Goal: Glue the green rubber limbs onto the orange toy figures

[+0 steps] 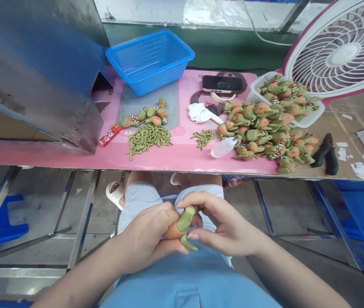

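Over my lap, my left hand (146, 239) is closed around a small toy figure (182, 224) with an orange body and green limbs. My right hand (220, 224) pinches the figure's green part from the right, thumb pressed on a green limb. Both hands are below the table's front edge. On the pink table (175, 160) lie a heap of loose green limb pieces (148, 139), a smaller heap (204, 137), several finished figures (148, 115) and a big pile of figures (268, 132).
An empty blue basket (151, 60) stands at the back. A white basket (310, 115) holds more figures beside a fan (339, 47). A phone (222, 83), white squeeze bottle (223, 147), white cloth (201, 113), black pliers (326, 152) and a metal machine (40, 72) at left.
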{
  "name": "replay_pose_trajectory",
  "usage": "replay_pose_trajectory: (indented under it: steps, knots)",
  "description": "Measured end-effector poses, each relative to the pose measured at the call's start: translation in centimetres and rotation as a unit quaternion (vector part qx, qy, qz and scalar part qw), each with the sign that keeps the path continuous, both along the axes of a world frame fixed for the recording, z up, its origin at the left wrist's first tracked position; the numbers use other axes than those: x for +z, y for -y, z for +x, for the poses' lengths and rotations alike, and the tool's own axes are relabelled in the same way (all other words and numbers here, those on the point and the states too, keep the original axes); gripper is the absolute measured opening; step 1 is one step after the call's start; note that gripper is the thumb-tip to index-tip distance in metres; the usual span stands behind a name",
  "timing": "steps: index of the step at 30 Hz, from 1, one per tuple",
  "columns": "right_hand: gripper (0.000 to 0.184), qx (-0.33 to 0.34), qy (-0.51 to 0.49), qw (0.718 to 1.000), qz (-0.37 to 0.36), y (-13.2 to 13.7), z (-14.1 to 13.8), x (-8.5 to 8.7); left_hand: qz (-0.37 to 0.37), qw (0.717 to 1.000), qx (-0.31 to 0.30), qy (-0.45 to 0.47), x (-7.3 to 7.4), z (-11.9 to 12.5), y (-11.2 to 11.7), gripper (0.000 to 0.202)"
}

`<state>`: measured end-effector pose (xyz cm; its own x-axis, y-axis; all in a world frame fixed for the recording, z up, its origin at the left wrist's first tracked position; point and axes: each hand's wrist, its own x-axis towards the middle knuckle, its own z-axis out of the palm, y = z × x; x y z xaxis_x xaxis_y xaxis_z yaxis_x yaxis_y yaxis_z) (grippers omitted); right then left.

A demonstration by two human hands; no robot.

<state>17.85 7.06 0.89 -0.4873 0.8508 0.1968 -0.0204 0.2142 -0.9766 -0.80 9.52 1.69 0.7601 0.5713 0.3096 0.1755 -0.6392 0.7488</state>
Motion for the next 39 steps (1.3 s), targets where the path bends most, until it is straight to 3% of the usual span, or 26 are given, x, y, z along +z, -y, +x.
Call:
replay_pose_trajectory:
  steps: [16,18,20,22,25,26,28,30,34,37,39]
  knots:
    - [0.026,-0.004,0.02,1.0,0.019,0.0,0.1,0.0,-0.014,1.0,-0.004,0.015,-0.1,0.0,-0.1,0.016]
    - [0.026,-0.006,0.01,1.0,0.006,-0.1,-0.1,-0.1,-0.051,0.998,-0.005,0.026,-0.3,-0.2,0.0,0.015]
    - [0.025,-0.009,-0.018,1.0,-0.024,-0.3,-0.3,-0.3,-0.135,0.99,0.008,0.035,-0.6,-0.3,0.1,0.019]
    - [0.022,-0.013,-0.052,0.996,-0.077,-0.6,-0.4,-0.6,-0.275,0.959,0.031,0.057,-0.8,-0.2,0.2,0.026]
    - [0.024,-0.017,-0.108,0.978,-0.179,-1.0,-0.7,-1.3,-0.49,0.859,0.063,0.133,-1.3,0.2,0.4,0.036]
    - [0.025,-0.019,-0.129,0.97,-0.207,-1.1,-0.8,-1.7,-0.535,0.826,0.069,0.163,-1.4,0.4,0.5,0.038]
    - [0.03,-0.026,-0.168,0.953,-0.253,-1.1,-1.1,-2.3,-0.572,0.787,0.082,0.216,-1.7,0.8,0.6,0.038]
    - [0.034,-0.033,-0.187,0.938,-0.288,-0.8,-1.5,-2.8,-0.573,0.776,0.088,0.248,-2.0,1.0,0.6,0.038]
    - [0.04,-0.044,-0.173,0.933,-0.312,-0.5,-1.9,-3.4,-0.55,0.789,0.114,0.248,-2.6,1.2,0.9,0.036]
    - [0.039,-0.142,-0.066,0.964,-0.214,-0.9,-0.8,-3.9,-0.545,0.787,0.148,0.249,-3.1,1.2,1.2,0.034]
    - [0.034,-0.26,-0.005,0.957,-0.127,-1.4,0.5,-4.2,-0.55,0.779,0.172,0.247,-3.3,1.2,1.3,0.034]
